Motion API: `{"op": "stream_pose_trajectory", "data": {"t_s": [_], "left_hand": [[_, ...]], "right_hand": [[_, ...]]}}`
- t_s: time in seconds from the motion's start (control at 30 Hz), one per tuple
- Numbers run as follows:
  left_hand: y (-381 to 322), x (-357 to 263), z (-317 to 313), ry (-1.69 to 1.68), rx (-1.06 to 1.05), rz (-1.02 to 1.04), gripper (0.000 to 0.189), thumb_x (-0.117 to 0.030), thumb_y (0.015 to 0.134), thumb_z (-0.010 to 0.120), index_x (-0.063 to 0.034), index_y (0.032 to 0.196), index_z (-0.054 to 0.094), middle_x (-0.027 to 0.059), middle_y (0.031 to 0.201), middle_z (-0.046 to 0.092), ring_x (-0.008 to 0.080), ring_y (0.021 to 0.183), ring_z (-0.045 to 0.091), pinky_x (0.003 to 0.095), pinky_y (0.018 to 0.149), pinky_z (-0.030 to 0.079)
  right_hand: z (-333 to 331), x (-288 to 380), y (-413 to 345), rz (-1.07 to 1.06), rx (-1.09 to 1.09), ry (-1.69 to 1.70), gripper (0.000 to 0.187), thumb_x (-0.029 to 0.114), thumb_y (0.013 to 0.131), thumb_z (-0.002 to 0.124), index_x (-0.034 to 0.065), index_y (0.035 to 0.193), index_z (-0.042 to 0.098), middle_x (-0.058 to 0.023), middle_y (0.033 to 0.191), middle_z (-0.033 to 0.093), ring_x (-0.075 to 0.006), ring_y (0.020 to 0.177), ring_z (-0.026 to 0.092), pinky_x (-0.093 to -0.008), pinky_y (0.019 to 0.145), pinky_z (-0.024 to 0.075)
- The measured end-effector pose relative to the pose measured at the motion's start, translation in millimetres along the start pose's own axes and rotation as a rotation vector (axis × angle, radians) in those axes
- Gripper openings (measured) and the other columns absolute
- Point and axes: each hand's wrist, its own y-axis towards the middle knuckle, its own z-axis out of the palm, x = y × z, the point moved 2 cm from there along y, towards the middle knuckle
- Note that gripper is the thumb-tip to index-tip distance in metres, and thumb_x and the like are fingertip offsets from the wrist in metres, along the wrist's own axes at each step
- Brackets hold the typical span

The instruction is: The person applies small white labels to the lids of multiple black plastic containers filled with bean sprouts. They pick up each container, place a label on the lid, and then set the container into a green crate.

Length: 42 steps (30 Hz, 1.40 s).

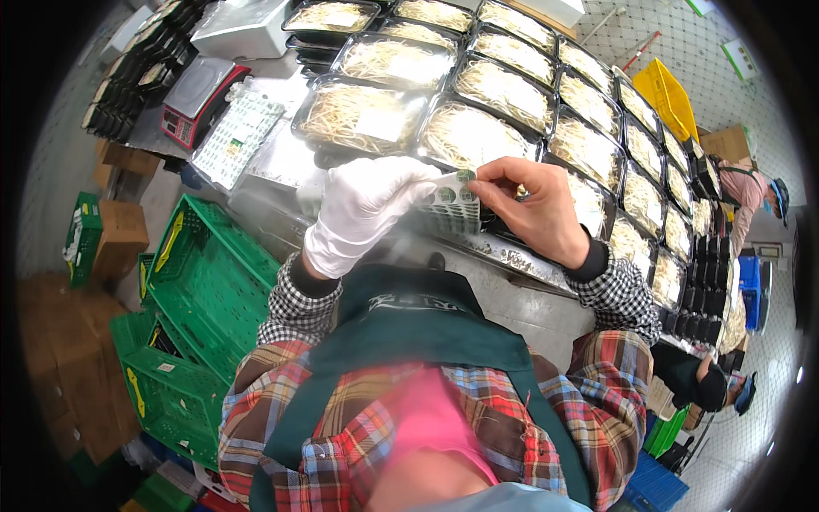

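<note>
My left hand (374,205), in a white glove, grips the left edge of a sheet of round green-and-white stickers (451,201). The bare thumb and forefinger of my right hand (528,201) pinch at the sheet's upper right corner; whether a sticker is lifted there I cannot tell. Just beyond both hands, black plastic trays of bean sprouts (477,134) stand in rows under clear covers, many bearing a white label. Another tray of sprouts (358,118) sits beyond my left hand. A stack of similar sticker sheets (238,137) lies on the table to the left.
A red weighing scale (198,102) and a white foam box (243,29) stand at the upper left. Green plastic crates (211,281) are on the floor at my left, beside cardboard boxes (70,358). Two people work at the far right, near stacked black trays (700,301). A yellow crate (665,99) stands beyond the table.
</note>
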Motion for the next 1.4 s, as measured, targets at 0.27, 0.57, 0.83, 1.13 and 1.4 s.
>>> {"op": "stream_pose_trajectory", "data": {"t_s": [0.27, 0.57, 0.83, 1.13, 1.4], "left_hand": [[-18, 7, -12, 0.340, 0.052, 0.257, 0.009, -0.017, 0.084, 0.070, -0.0118, 0.090, 0.068, 0.0065, 0.076, 0.066, 0.0243, 0.062, 0.064, 0.0335, 0.056, 0.050], [-31, 40, -24, -0.250, 0.213, -0.138, 0.026, -0.015, 0.080, 0.078, -0.0046, 0.098, 0.064, 0.0072, 0.080, 0.069, 0.0138, 0.070, 0.068, 0.0254, 0.062, 0.052], [-23, 49, -32, -0.166, 0.210, 0.044, 0.011, -0.008, 0.081, 0.076, -0.0027, 0.085, 0.068, 0.0061, 0.073, 0.065, 0.0138, 0.060, 0.060, 0.0261, 0.055, 0.047], [-21, 53, -28, 0.000, 0.257, 0.175, 0.015, -0.017, 0.096, 0.057, -0.0045, 0.088, 0.062, 0.0076, 0.073, 0.055, 0.0209, 0.064, 0.057, 0.0313, 0.058, 0.045], [-15, 47, -29, -0.048, 0.273, -0.055, 0.019, -0.013, 0.083, 0.075, -0.0033, 0.097, 0.066, 0.0059, 0.079, 0.066, 0.0119, 0.071, 0.063, 0.0261, 0.065, 0.050]], "right_hand": [[8, 45, -2, -0.524, 0.019, -0.692, 0.022, 0.011, 0.073, 0.072, 0.0094, 0.094, 0.064, -0.0027, 0.108, 0.063, -0.0210, 0.092, 0.058, -0.0338, 0.079, 0.0453], [-9, -83, -16, 0.401, -0.697, 0.179, 0.015, 0.013, 0.090, 0.066, 0.0036, 0.095, 0.076, -0.0093, 0.107, 0.066, -0.0145, 0.096, 0.059, -0.0279, 0.084, 0.0469], [34, -111, -7, 0.229, -0.709, -0.772, 0.012, 0.025, 0.078, 0.073, 0.0135, 0.076, 0.076, -0.0033, 0.099, 0.068, -0.0259, 0.094, 0.056, -0.0415, 0.084, 0.0412], [17, -71, 9, 0.393, -0.452, -0.800, 0.018, 0.011, 0.081, 0.069, 0.0058, 0.097, 0.063, -0.0081, 0.091, 0.062, -0.0236, 0.085, 0.057, -0.0339, 0.077, 0.0460], [60, 0, -7, 0.181, -0.082, 0.068, 0.014, 0.010, 0.084, 0.073, -0.0002, 0.092, 0.068, -0.0021, 0.081, 0.066, -0.0090, 0.073, 0.056, -0.0252, 0.070, 0.0474]]}}
